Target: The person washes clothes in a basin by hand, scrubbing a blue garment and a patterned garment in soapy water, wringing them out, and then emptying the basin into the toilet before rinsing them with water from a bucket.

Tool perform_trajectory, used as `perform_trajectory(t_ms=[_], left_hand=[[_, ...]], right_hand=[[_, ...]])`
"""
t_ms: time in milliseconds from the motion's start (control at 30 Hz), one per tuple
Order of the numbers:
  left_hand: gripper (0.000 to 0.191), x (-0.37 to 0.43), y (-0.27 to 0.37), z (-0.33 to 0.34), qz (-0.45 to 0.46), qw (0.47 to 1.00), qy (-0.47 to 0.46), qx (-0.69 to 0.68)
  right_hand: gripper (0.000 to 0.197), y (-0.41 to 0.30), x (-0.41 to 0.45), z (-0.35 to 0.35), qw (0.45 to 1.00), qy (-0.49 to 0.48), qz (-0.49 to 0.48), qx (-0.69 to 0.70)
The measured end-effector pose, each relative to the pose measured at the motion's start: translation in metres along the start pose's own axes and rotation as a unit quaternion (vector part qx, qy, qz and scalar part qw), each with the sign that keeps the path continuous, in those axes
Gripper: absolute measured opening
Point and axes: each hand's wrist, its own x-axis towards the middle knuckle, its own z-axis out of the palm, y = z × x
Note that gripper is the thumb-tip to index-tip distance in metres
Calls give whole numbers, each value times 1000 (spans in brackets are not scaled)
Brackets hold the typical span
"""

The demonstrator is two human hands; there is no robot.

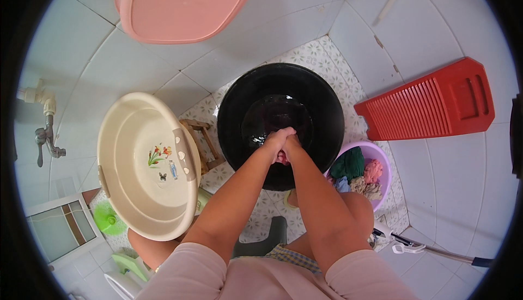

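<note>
A round black tub (229,116) stands before me with dark water (282,114) in its bottom. My left hand (276,140) and my right hand (291,141) are pressed together over the near half of the tub. Between them they grip a reddish piece of wet-looking cloth (282,158); most of it is hidden inside my fingers. To the right of the tub, a lilac basin (386,163) holds several crumpled cloths, among them a dark green one (348,163) and a pink one (373,171).
A cream basin (126,169) rests on a wooden stool (214,162) at left, below a wall tap (50,136). A red washboard (429,100) leans on the right wall. A pink basin (184,6) is at the top. A shower hose (445,253) lies lower right.
</note>
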Motion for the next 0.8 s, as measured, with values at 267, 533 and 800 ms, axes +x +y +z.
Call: perform_trajectory(t_ms=[267, 533, 800], left_hand=[[37, 6, 2, 7, -21, 999, 14, 45], [36, 13, 0, 4, -22, 999, 8, 27], [36, 17, -2, 2, -8, 1000, 13, 24]], right_hand=[[32, 2, 9, -1, 1000, 10, -18, 13], [32, 1, 17, 1, 995, -28, -40, -89], [33, -23, -34, -18, 993, -35, 94, 65]])
